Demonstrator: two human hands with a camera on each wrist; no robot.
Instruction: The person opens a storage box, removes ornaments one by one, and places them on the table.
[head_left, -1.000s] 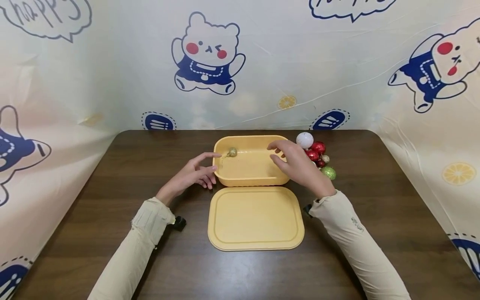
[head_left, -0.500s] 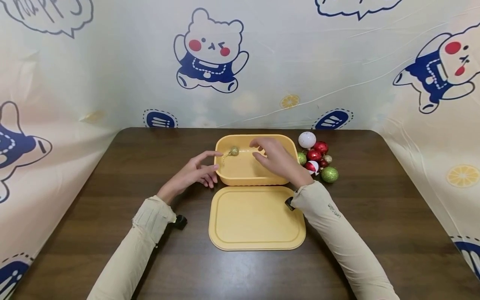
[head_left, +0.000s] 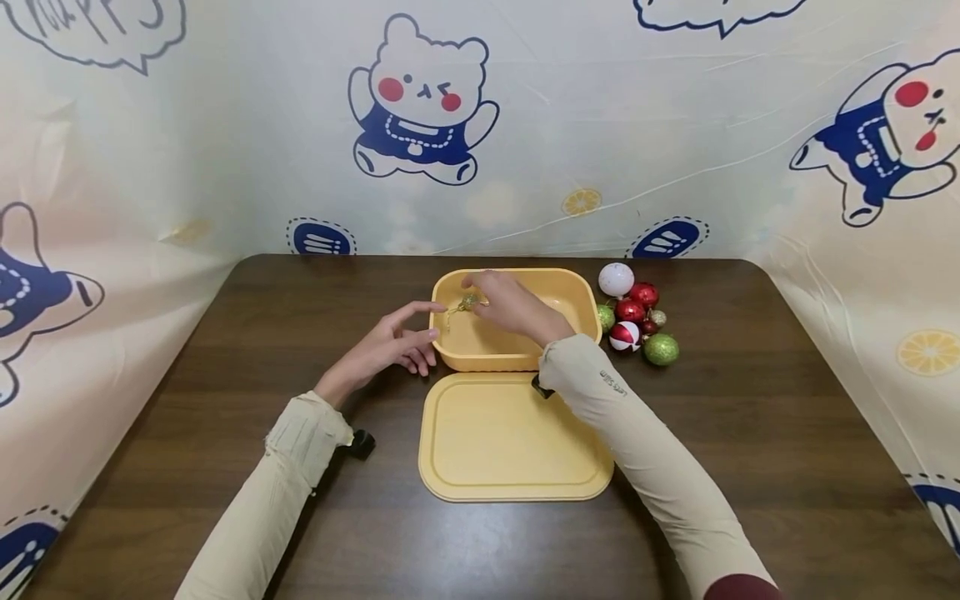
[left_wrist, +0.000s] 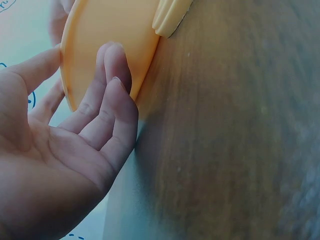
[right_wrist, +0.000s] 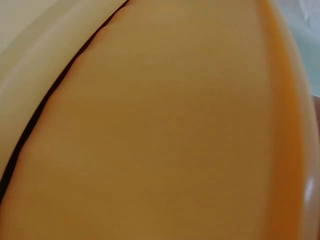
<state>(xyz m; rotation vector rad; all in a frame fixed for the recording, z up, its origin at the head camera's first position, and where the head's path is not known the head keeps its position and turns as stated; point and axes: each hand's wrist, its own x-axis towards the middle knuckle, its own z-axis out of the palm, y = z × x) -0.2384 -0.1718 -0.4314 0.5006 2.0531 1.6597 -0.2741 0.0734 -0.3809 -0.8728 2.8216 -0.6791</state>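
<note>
A yellow lidless box (head_left: 498, 363) holds a small gold glitter ball ornament (head_left: 470, 301) with a gold string, at its left end. My right hand (head_left: 513, 307) reaches down into the box, its bent fingers about the ornament. Whether they pinch it is hidden by the hand, and the right wrist view shows mostly the box's outer wall (right_wrist: 165, 125). At the box's left end is my left hand (head_left: 390, 340), fingers loosely bent. In the left wrist view, a fingertip of this hand (left_wrist: 75, 135) touches the box rim (left_wrist: 66, 60).
A yellow lid (head_left: 513, 437) lies flat on the dark wooden table (head_left: 247, 350), just in front of the box. Right of the box sits a cluster of ball ornaments, among them a white one (head_left: 616, 280), a red one (head_left: 630, 311) and a green one (head_left: 661, 349).
My right hand has moved left through the box, from its right end to the gold ornament. The ornament cluster is now uncovered. My left hand has kept its place by the box.
</note>
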